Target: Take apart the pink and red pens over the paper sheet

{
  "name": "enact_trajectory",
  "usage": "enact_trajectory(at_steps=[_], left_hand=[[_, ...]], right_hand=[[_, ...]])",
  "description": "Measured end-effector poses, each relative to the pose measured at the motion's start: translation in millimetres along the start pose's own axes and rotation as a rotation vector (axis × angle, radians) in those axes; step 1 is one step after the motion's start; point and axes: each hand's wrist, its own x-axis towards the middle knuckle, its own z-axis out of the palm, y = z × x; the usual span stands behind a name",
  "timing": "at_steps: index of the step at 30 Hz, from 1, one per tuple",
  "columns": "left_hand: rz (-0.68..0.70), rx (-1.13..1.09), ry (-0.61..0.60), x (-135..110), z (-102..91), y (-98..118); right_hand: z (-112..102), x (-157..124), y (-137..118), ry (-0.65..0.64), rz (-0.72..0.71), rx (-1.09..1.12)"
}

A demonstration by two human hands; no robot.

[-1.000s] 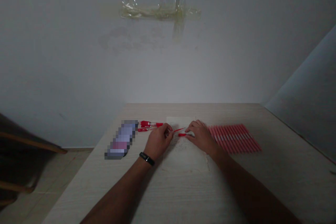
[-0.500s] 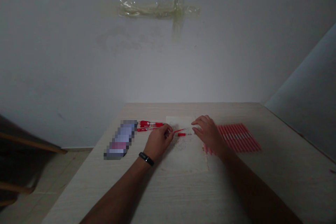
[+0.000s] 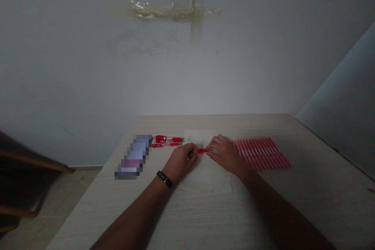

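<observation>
Over the sheet of paper, my left hand is closed in a pinch on a thin red pen refill, mostly hidden by the fingers. My right hand faces it, thumb and fingertips closed at the right end of a red pen part. The red pieces bridge the small gap between both hands, and where one ends and the other begins is too blurred to tell. To the left of my left hand lie several red pens with clear barrels. One red pen lies slightly nearer.
Right of my right hand, a row of several red pens lies side by side on the wooden table. A blurred-out phone rests on the left. The wall with clear tape stands behind the table.
My right hand has moved left and its fingers have closed on the red pen part that was lying on the paper. The left hand has shifted slightly right and down with the refill.
</observation>
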Motion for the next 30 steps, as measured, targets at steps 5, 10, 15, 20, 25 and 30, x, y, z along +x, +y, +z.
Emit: enact_trajectory(at_steps=[5, 10, 15, 20, 25, 30], left_hand=[[0.001, -0.036, -0.012, -0.1, 1.8, -0.3], [0.02, -0.053, -0.005, -0.9, 3.7, -2.5], [0.034, -0.035, -0.006, -0.8, 2.5, -1.8], [0.033, -0.028, -0.025, -0.6, 0.8, -0.1], [0.04, -0.006, -0.026, -1.3, 1.0, 0.0], [0.033, 0.043, 0.029, -1.4, -0.6, -3.9]], right_hand=[[0.1, 1.1, -2.7, -0.008, -0.006, -0.016], [-0.2, 1.3, -6.0, -0.015, -0.016, -0.028], [-0.4, 1.1, -9.1, -0.025, -0.027, -0.043], [0.3, 0.7, -12.0, -0.04, -0.028, -0.05], [-0.1, 0.7, -18.3, -0.024, 0.006, -0.041], [-7.6, -0.3, -0.7, 0.026, 0.056, -0.103]])
